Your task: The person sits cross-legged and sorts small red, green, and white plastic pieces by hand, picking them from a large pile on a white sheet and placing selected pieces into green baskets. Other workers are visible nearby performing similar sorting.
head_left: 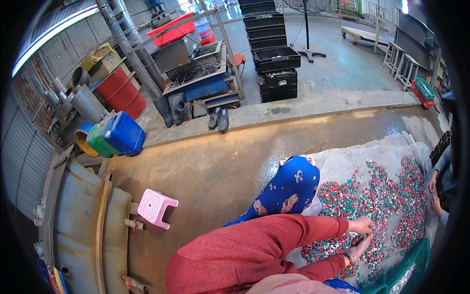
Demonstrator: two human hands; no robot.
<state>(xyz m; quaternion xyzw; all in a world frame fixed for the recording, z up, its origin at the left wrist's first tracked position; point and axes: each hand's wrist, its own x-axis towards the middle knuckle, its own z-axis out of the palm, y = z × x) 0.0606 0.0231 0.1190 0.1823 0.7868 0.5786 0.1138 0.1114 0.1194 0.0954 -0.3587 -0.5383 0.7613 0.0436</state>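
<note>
Both red-sleeved arms reach right, over a pale sheet (342, 164) spread with small red and green pieces (338, 196), mixed with whitish hook-like bits. My left hand (361, 225) is closed, its fingers bent down toward the other palm. Just below it, my right hand (359, 249) is cupped with the palm turned up and its fingers meeting the left fingertips. Whatever lies between the fingers is too small to make out. Close to the right hand, at the lower right, a green basket (425, 252) holds shiny pale pieces.
At the right edge another person's hands (433, 181) are beside the sheet. A pink stool (155, 208) stands left on the wet floor, near a metal tank (78, 220). Black crates (276, 59) are stacked beyond the concrete ledge (313, 108). Blue and green jerrycans (125, 133) stand left.
</note>
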